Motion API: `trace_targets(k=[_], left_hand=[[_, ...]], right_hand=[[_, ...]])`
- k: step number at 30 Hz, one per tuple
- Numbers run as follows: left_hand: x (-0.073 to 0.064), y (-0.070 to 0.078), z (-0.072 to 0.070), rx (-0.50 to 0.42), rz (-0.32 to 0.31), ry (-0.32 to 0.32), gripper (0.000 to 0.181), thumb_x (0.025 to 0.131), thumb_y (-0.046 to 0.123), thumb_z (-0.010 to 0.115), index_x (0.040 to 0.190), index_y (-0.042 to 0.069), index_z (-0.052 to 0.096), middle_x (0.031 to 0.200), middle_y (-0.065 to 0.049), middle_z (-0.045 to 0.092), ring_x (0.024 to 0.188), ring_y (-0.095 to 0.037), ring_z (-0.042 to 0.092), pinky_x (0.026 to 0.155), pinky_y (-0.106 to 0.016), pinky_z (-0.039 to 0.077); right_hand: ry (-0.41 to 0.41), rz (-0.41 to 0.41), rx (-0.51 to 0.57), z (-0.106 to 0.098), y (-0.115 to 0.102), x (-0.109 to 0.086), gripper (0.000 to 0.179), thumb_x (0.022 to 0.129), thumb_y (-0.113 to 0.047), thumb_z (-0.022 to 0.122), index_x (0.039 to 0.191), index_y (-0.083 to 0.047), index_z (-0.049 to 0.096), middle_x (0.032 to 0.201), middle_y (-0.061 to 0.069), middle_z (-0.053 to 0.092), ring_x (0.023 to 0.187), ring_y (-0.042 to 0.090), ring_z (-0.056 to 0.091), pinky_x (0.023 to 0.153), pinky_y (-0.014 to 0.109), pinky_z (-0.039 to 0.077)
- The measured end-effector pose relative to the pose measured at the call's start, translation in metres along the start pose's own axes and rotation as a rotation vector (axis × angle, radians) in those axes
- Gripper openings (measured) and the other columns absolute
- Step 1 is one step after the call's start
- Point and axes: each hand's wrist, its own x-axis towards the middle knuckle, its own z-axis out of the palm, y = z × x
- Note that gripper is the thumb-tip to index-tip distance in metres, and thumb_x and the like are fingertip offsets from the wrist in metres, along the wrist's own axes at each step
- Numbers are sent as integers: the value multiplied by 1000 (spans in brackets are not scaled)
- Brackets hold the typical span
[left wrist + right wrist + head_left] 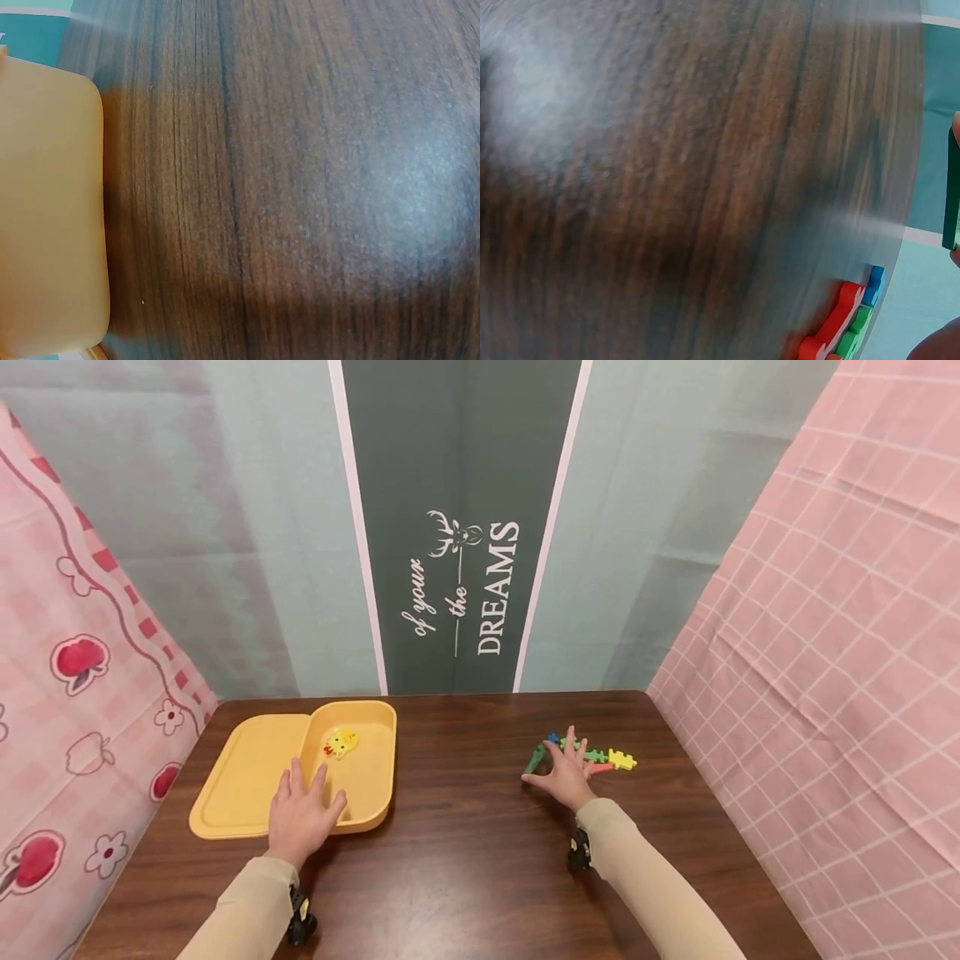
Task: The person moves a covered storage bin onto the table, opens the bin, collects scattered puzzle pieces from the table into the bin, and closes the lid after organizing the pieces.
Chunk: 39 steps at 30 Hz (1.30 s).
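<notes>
My right hand (566, 777) pinches a dark green flat piece (534, 758) between thumb and fingers, above the right side of the table. The green piece (952, 191) stands on edge at the margin of the right wrist view. Just past that hand lie several colourful puzzle-like pieces, among them a yellow one (622, 760) and a red one (832, 321). My left hand (300, 814), fingers spread, is at the near left edge of a yellow box (378, 810). Inside the box lies a yellow animal-face piece (341, 743) with red on it.
Left of the box, a flat yellow lid (243, 777) lies beside it on the dark wooden table (450, 860). Cloth hangs behind the table, with a pink checked cloth (840, 635) on the right and a pink fruit-print cloth (82, 735) on the left.
</notes>
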Motion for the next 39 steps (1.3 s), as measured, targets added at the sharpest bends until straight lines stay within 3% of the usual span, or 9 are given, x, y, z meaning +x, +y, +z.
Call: trace_targets(k=[12, 31, 39], left_hand=[[0, 1, -1, 5, 1, -13, 66, 92, 44, 46, 138, -2, 38, 145, -38, 7, 128, -56, 12, 95, -67, 21], [1, 3, -2, 6, -8, -30, 66, 92, 44, 45, 139, -2, 37, 146, -37, 5, 129, -56, 11, 96, -67, 19], [2, 3, -2, 14, -11, -31, 66, 92, 44, 45, 138, -2, 37, 146, -37, 5, 129, -56, 10, 97, -67, 19]], right_hand=[[-46, -2, 7, -1, -11, 6, 86, 70, -52, 75, 136, -6, 46, 153, 20, -11, 134, 46, -17, 94, 74, -1], [-93, -46, -32, 0, -24, 12, 84, 70, -49, 77, 135, -6, 47, 154, 20, -5, 135, 50, -9, 95, 74, 3], [-129, -50, -31, -3, -35, 12, 82, 71, -46, 77, 136, -7, 46, 154, 19, -7, 136, 46, -12, 97, 72, 1]])
